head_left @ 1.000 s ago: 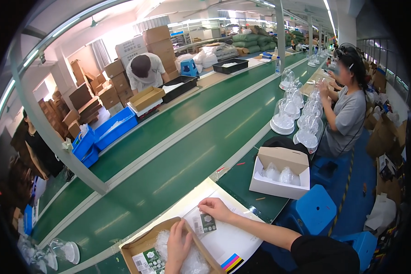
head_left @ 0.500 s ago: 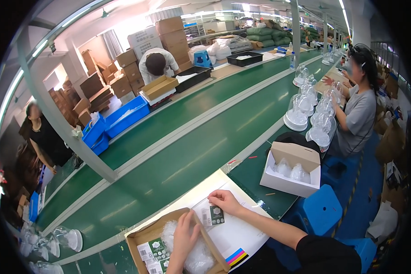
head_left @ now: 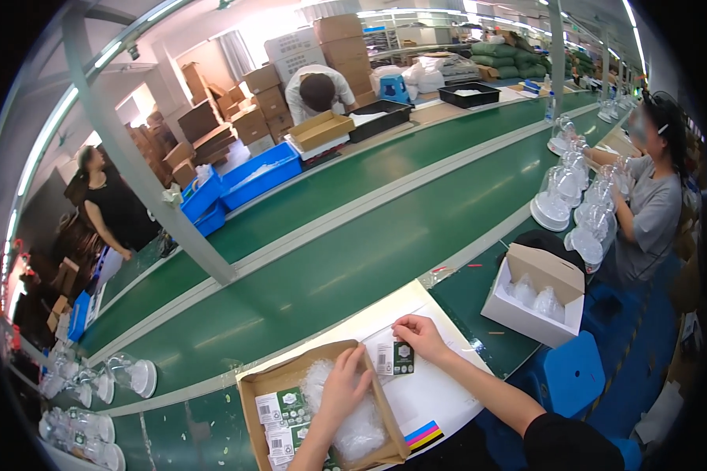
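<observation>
Factory hall; green conveyor belt (head_left: 346, 259) runs past stacked cartons (head_left: 259, 102).

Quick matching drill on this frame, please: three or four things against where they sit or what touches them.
Things:
1 small card
2 plastic bag
3 white carton
4 blue stool

Places:
A under the left hand, in the shallow cardboard tray
B open, on the green bench
C held by the right hand on a white sheet
D on the floor beside the bench

Pairs: 1-C, 2-A, 3-B, 4-D
</observation>
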`<state>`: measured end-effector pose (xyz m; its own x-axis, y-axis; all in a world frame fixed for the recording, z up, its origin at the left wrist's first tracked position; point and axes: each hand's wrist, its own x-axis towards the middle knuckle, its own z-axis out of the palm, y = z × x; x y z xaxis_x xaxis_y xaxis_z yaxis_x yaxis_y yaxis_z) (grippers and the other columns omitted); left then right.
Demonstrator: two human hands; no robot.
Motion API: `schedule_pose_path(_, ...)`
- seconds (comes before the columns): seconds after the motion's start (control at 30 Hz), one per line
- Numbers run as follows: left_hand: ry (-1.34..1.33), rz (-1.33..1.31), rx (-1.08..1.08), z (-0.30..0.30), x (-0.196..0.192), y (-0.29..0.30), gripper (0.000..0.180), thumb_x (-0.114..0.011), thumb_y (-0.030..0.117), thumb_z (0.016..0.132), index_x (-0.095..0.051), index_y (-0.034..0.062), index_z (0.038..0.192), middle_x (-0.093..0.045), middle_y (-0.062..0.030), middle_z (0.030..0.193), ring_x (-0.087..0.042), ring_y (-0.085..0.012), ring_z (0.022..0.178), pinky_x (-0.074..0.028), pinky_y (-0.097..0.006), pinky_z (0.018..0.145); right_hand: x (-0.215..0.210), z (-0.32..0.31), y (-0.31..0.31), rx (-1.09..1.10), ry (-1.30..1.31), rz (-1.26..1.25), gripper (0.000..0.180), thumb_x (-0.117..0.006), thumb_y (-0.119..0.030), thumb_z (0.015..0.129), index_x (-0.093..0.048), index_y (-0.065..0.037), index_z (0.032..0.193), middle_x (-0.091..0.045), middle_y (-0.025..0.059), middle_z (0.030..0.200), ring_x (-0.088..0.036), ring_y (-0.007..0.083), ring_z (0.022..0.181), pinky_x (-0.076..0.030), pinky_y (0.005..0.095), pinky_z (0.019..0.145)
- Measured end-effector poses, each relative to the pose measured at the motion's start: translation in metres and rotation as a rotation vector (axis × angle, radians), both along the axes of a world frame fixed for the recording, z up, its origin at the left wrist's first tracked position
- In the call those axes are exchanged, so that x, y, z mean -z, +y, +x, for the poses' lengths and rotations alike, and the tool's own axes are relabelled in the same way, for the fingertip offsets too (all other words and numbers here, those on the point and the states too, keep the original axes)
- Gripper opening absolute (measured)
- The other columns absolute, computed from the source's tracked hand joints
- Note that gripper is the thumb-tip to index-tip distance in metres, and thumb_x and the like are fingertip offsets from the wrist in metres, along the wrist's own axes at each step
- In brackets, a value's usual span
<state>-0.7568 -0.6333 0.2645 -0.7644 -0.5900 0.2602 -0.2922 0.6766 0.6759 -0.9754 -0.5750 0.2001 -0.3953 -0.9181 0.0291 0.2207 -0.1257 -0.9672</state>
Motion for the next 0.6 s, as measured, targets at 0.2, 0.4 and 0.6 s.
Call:
schedule_pose_path(0.2,0.005,0.001,-0.012,0.0010,-0.0050,0.0028,0.047,-0.062,0.016,0.086,-0.048,0.0035,0.129,-0.051,-0.0180,0.124,-0.061,-0.0288,0.098,-0.049,-0.035,0.087,-0.0013,0.0005,0.0005,0.017,-0.009,-0.007,0.014,-0.060,-0.009,0.089,-0.062,0.002,0.096,-0.065,0.0060,0.086,-0.061,0.0097,0.078,-0.050,0.0215,0.071)
schedule_pose_path(0.4,-0.002,0.041,-0.016,0.0011,-0.0066,0.0032,0.046,-0.062,0.017,0.086,-0.048,0.0027,0.127,-0.051,-0.0186,0.124,-0.061,-0.0289,0.098,-0.049,-0.035,0.086,-0.0039,0.0014,0.0013,0.012,-0.002,-0.018,0.012,-0.058,-0.008,0.090,-0.061,0.002,0.096,-0.064,0.0053,0.083,-0.059,0.0089,0.074,-0.048,0.0208,0.068)
schedule_pose_path(0.6,0.006,-0.018,-0.005,0.0005,-0.0016,0.0010,0.046,-0.062,0.016,0.086,-0.048,0.0019,0.127,-0.051,-0.0186,0.124,-0.062,-0.0282,0.096,-0.049,-0.034,0.085,-0.0077,0.0018,0.0024,0.031,0.024,-0.005,0.010,-0.056,-0.006,0.091,-0.061,0.002,0.094,-0.064,0.0051,0.081,-0.058,0.0090,0.073,-0.048,0.0212,0.068)
